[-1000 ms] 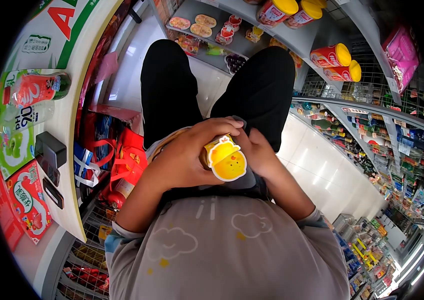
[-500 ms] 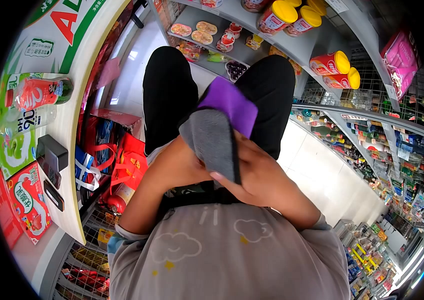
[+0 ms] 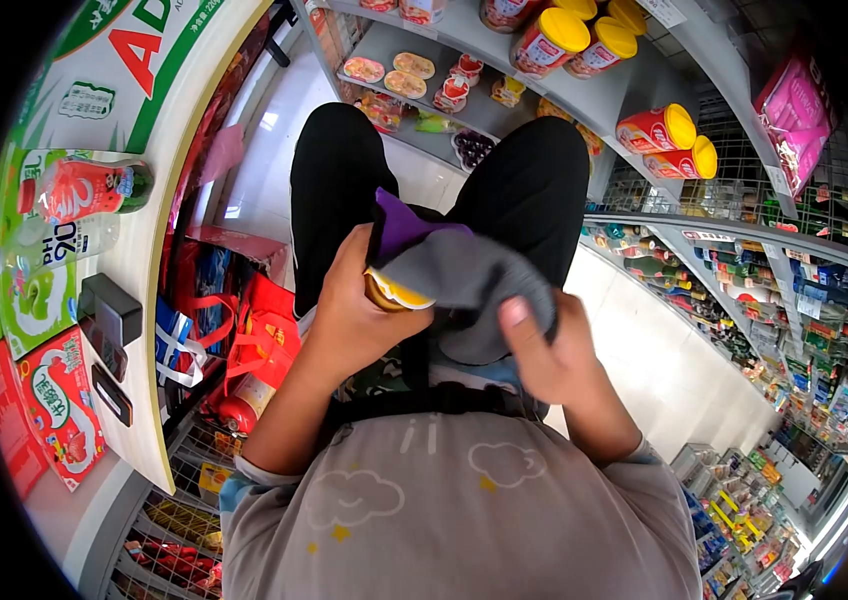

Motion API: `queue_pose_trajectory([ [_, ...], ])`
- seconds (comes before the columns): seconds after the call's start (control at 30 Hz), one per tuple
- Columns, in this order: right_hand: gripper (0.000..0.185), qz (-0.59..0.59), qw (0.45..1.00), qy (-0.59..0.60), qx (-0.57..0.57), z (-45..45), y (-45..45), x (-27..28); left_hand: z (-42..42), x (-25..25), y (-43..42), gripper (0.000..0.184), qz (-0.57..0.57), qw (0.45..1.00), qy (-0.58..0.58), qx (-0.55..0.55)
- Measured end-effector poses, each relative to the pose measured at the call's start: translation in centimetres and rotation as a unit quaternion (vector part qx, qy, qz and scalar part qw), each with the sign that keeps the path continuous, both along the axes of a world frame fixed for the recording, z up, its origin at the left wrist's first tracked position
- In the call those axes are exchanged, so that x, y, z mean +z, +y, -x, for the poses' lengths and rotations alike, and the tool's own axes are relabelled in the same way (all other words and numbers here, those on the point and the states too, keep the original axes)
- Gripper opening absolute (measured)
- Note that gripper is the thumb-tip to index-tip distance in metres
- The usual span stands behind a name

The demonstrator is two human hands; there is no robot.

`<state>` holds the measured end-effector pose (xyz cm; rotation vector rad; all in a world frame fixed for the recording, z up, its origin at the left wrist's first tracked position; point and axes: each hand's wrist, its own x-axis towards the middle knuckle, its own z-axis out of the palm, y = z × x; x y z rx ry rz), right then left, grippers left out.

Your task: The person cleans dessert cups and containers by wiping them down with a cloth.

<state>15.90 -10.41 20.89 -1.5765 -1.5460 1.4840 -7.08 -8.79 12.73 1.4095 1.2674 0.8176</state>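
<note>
Above my lap, both hands are on a soft grey piece (image 3: 454, 265) that looks like a shoe insole. It is bent and curled towards the right. My left hand (image 3: 364, 285) is closed around its left end, together with a purple piece (image 3: 409, 220) and something yellow with a white edge (image 3: 396, 288). Whether these parts are joined, I cannot tell. My right hand (image 3: 549, 350) grips the curled right end, thumb on top, slightly blurred by motion.
Left, a counter (image 3: 144, 415) carries a red-labelled bottle (image 3: 84, 190), a clear bottle (image 3: 84, 238) and a black box (image 3: 109, 305). Red bags (image 3: 262, 340) hang under its edge. Shelves with yellow-lidded cans (image 3: 554, 42) stand ahead, and stocked racks (image 3: 744, 280) line the right.
My hands have moved apart from being close together. The grey piece has turned from upright to sideways and is now bent; the purple piece has shifted left, and the yellow part has come into view.
</note>
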Motion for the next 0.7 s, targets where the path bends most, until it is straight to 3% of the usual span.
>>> queue_pose_trajectory([
  [0.13, 0.037, -0.021, 0.962, 0.166, -0.217, 1.4, -0.1, -1.6, -0.7, 0.8, 0.0, 0.076, -0.002, 0.998, -0.060, 0.019],
  [0.2, 0.037, -0.051, 0.920, 0.182, -0.342, 2.2, 0.2, -1.9, -0.8, 1.3, 0.1, 0.068, 0.041, 0.980, -0.192, 0.003],
  [0.23, 0.034, -0.075, 0.944, 0.163, -0.278, 1.2, -0.4, -3.0, -0.8, 0.8, -0.1, 0.068, 0.038, 0.980, -0.193, 0.002],
  [0.27, 0.034, -0.078, 0.943, 0.164, -0.278, 1.2, -0.5, -3.3, -0.7, -0.2, -0.4, 0.071, 0.077, 0.956, -0.284, 0.021],
  [0.3, 0.032, -0.131, 0.958, 0.106, -0.230, 1.3, -0.4, -3.5, -0.8, -0.3, -0.3, 0.074, 0.115, 0.921, -0.371, 0.039],
  [0.33, 0.029, -0.183, 0.965, 0.047, -0.181, 1.3, -0.3, -3.6, -0.8, 0.0, -0.3, 0.074, 0.111, 0.921, -0.371, 0.037],
  [0.43, 0.023, -0.201, 0.968, 0.011, -0.151, 1.8, -0.2, -3.4, -0.9, 0.7, -0.1, 0.068, 0.236, 0.829, -0.505, 0.032],
  [0.53, 0.026, -0.220, 0.968, -0.015, -0.120, 1.5, 0.1, -4.0, -1.0, 0.6, 0.0, 0.068, 0.262, 0.817, -0.513, 0.030],
  [0.6, 0.038, -0.134, 0.969, -0.139, -0.156, 2.0, -1.7, -4.2, -0.3, -1.1, -0.5, 0.071, 0.232, 0.858, -0.458, 0.004],
  [0.67, 0.051, -0.156, 0.962, -0.225, 0.013, 1.5, -0.3, -3.3, -0.5, -0.2, 0.1, 0.079, 0.183, 0.910, -0.372, -0.015],
  [0.7, 0.057, -0.224, 0.960, -0.164, 0.026, 1.5, -0.3, -4.8, -0.9, -0.1, 0.7, 0.075, 0.163, 0.902, -0.398, -0.023],
])
